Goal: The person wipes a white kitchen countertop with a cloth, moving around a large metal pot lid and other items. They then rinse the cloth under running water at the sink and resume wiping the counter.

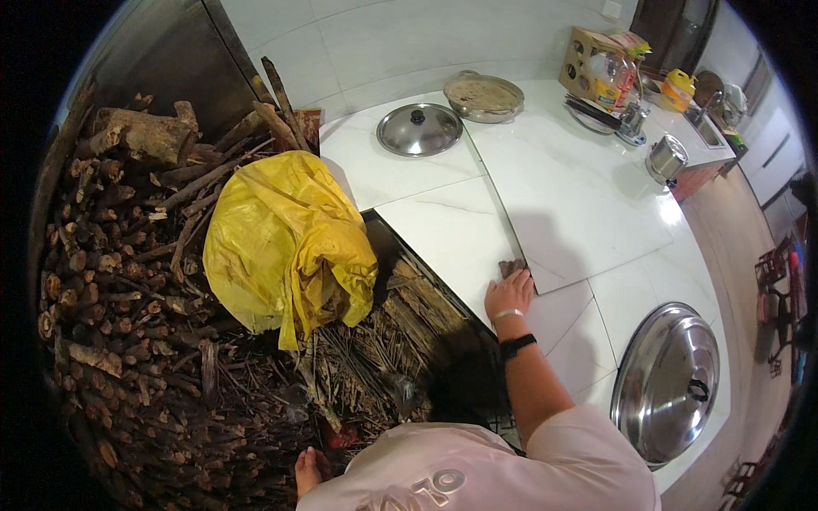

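Note:
My right hand (511, 294) rests on a dark brown cloth (510, 267), pressed against the white marble-look countertop (447, 223) beside the edge of a tile seam. A bracelet and a black band circle that wrist. Low in the view, my left hand (308, 471) hangs in front of the stacked firewood, with nothing seen in it; its fingers are partly hidden in shadow. A large yellow plastic bag (281, 236) lies on the wood to the left of the counter. Behind my right hand stand a steel lid with a black knob (420, 131) and a round pan (484, 99).
A big domed steel lid (668, 383) covers the counter's near right. Farther right are a steel pot (668, 158), a cardboard box (578, 64), bottles, a yellow container (677, 89) and a sink (706, 131). Split logs (422, 306) and twigs lie along the counter's left edge.

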`<control>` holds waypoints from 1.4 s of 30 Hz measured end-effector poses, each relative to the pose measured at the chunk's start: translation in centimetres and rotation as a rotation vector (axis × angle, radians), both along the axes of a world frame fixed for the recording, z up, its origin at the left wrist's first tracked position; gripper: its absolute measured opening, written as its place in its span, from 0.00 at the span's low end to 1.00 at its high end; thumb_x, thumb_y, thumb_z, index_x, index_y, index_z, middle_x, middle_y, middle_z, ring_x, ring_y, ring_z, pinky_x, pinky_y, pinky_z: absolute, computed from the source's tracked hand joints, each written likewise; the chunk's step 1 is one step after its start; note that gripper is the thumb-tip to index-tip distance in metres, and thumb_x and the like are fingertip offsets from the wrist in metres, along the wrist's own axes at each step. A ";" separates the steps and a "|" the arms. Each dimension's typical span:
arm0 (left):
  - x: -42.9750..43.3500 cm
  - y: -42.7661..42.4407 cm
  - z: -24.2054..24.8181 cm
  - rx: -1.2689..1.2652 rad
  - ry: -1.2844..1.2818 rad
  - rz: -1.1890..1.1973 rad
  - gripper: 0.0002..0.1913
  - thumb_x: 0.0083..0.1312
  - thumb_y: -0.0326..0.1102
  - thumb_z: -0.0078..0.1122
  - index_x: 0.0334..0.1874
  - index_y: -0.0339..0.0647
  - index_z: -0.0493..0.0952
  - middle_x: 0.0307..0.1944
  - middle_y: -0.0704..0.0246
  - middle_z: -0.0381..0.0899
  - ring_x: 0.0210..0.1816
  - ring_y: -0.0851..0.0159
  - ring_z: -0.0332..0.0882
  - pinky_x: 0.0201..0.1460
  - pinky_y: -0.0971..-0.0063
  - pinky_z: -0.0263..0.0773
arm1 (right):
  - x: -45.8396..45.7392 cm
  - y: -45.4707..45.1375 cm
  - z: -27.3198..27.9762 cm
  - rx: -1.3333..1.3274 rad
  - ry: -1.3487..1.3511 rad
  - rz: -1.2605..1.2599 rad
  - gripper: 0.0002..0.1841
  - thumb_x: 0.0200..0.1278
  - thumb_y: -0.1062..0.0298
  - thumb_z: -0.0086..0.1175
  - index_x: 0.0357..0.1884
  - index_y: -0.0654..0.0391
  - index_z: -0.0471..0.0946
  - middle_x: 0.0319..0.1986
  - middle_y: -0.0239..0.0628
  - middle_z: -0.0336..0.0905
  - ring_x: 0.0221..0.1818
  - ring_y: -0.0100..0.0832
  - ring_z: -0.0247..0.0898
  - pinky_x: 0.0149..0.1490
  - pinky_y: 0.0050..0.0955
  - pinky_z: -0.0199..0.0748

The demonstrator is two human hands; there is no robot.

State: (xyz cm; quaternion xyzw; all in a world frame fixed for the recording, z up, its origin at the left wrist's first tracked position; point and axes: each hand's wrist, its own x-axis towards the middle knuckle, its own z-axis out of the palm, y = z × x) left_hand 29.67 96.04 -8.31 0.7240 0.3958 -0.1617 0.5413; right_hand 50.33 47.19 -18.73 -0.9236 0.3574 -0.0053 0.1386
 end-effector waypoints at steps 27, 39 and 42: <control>2.2 3.2 -4.1 0.103 0.095 0.055 0.19 0.72 0.46 0.57 0.28 0.48 0.59 0.21 0.75 0.56 0.22 0.72 0.53 0.27 0.74 0.57 | 18.0 -1.7 -0.1 0.122 -0.819 0.099 0.14 0.51 0.79 0.53 0.40 0.57 0.83 0.46 0.42 0.82 0.50 0.41 0.74 0.60 0.41 0.67; 7.5 2.7 -4.7 0.099 0.149 0.024 0.17 0.72 0.46 0.57 0.33 0.47 0.61 0.26 0.74 0.60 0.26 0.71 0.57 0.31 0.74 0.58 | 32.2 -6.0 -2.3 0.065 -0.382 -0.033 0.26 0.63 0.66 0.45 0.64 0.59 0.67 0.67 0.44 0.61 0.69 0.48 0.54 0.73 0.45 0.47; 8.7 3.0 -4.9 0.103 0.167 0.026 0.16 0.72 0.46 0.56 0.34 0.46 0.62 0.27 0.73 0.61 0.27 0.70 0.57 0.32 0.74 0.59 | 34.1 -6.0 -2.6 0.148 -0.436 0.326 0.14 0.60 0.72 0.48 0.46 0.53 0.81 0.52 0.43 0.76 0.57 0.46 0.69 0.64 0.41 0.64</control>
